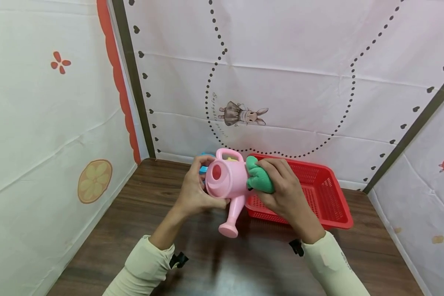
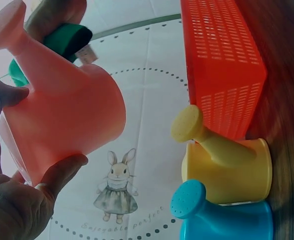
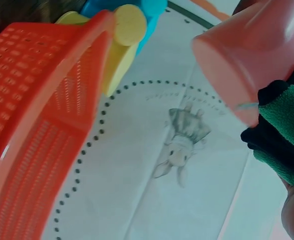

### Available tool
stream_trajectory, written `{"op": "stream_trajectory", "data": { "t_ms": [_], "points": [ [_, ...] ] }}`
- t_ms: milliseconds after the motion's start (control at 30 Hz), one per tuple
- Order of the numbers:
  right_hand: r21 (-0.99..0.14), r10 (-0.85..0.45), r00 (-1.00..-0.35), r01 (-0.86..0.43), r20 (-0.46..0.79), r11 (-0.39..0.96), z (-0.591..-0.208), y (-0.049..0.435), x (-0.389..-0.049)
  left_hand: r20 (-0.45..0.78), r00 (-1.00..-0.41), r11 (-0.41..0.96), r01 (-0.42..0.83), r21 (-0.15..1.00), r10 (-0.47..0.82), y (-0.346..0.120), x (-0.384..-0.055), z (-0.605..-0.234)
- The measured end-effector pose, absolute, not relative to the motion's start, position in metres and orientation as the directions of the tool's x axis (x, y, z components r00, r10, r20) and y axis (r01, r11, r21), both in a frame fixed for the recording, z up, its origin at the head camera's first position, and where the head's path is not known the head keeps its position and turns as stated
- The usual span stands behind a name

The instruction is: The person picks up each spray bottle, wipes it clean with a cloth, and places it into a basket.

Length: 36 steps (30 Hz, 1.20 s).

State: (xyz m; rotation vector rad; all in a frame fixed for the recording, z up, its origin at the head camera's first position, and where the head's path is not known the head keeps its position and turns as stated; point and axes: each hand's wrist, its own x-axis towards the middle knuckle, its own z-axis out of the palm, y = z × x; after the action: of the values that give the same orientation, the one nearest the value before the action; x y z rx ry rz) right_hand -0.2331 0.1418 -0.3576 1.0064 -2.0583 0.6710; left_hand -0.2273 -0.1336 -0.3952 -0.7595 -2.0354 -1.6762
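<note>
My left hand grips a pink toy watering can, raised above the table and tipped so its round opening faces me and its spout points down toward me. In the left wrist view, the thumb and fingers curl round the can's body. My right hand holds a bunched fuzzy green cloth with black parts at the can's right end, seemingly touching it. A small pale tag sticks out from the cloth. Part of the right hand is hidden behind the can's spout in the left wrist view.
A red perforated plastic basket stands on the dark wood table at the back right. Left of it, a yellow watering can and a blue watering can stand side by side. Patterned white sheets enclose the table's back and sides.
</note>
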Motion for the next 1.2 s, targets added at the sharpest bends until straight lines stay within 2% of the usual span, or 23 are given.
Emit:
{"op": "stream_trajectory", "data": {
  "t_ms": [233,500,833,1200],
  "points": [
    [-0.155,-0.416,-0.457,-0.798,0.786,0.583,-0.363,0.150,-0.237,0.609,-0.777,0.131,0.628,0.767,0.160,-0.133,-0.229,-0.397],
    [-0.137,-0.421,-0.453,-0.792,0.786,0.595,-0.364,0.150,-0.234,0.590,-0.790,0.143,0.612,0.778,0.167,-0.128,-0.229,-0.397],
    [-0.027,-0.492,-0.334,-0.847,0.804,0.531,-0.362,0.134,-0.224,0.527,-0.835,0.172,0.549,0.818,0.160,-0.123,-0.230,-0.400],
    [0.078,-0.536,-0.222,-0.874,0.814,0.480,-0.354,0.120,-0.214,0.509,-0.847,0.139,0.529,0.837,0.156,-0.117,-0.233,-0.401]
  ]
}}
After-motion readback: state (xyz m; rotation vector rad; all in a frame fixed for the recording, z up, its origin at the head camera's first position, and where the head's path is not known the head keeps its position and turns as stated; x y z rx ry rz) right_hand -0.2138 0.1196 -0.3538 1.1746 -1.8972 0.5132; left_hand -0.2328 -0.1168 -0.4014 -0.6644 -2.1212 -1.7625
